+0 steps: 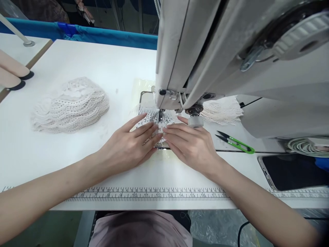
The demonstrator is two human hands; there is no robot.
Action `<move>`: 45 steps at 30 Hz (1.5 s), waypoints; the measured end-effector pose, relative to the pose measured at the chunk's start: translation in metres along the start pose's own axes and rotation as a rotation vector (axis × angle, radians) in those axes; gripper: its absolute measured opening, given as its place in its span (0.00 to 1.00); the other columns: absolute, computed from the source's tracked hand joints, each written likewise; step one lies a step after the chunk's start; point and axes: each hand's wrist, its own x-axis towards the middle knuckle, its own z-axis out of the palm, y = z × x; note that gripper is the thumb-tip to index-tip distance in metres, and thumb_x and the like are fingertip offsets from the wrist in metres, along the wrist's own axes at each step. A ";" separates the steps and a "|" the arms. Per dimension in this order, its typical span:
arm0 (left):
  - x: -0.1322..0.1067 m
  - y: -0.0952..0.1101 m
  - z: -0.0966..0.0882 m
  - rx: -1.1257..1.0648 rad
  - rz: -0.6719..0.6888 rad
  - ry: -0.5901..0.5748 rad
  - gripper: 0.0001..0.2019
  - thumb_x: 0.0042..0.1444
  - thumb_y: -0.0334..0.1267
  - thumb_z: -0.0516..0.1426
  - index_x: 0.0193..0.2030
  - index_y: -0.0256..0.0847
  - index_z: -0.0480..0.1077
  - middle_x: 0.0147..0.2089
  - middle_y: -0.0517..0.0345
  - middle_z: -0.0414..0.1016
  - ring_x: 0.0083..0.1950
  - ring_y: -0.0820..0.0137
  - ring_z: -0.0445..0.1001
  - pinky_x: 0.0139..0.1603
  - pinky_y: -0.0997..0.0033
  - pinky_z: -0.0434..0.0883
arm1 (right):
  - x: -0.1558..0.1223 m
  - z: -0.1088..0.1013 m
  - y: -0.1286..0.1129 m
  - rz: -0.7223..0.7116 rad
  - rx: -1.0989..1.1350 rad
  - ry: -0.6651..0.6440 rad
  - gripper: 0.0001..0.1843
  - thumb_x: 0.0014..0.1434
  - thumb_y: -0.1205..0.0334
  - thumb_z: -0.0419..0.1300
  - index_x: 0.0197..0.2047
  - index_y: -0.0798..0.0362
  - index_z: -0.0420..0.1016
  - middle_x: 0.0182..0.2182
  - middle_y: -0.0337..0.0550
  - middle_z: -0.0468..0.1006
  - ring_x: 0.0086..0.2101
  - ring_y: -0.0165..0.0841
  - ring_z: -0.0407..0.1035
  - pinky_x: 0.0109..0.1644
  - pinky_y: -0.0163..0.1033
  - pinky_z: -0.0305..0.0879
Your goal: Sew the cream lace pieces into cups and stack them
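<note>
Both my hands lie flat on a white lace piece (151, 116) under the needle of a sewing machine (231, 55). My left hand (131, 145) presses the lace from the left, its fingers stretched out toward the presser foot (160, 118). My right hand (191, 144) lies flat on the right side, fingers extended, their tips meeting the left hand's near the needle. Most of the lace is hidden beneath my fingers.
A stack of white lace pieces (70, 104) sits at the left on the white table (77, 61). More lace (222, 109) lies behind the machine. Green thread snips (236, 142) and a phone (293, 171) lie at the right. A ruler strip (154, 195) runs along the table's front edge.
</note>
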 end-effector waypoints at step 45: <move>0.001 -0.012 0.012 -0.146 -0.142 -0.023 0.17 0.68 0.40 0.50 0.57 0.33 0.70 0.56 0.45 0.77 0.60 0.60 0.74 0.76 0.41 0.48 | 0.002 0.009 0.007 0.042 -0.145 -0.096 0.14 0.68 0.62 0.54 0.50 0.57 0.79 0.36 0.46 0.85 0.43 0.38 0.76 0.58 0.51 0.68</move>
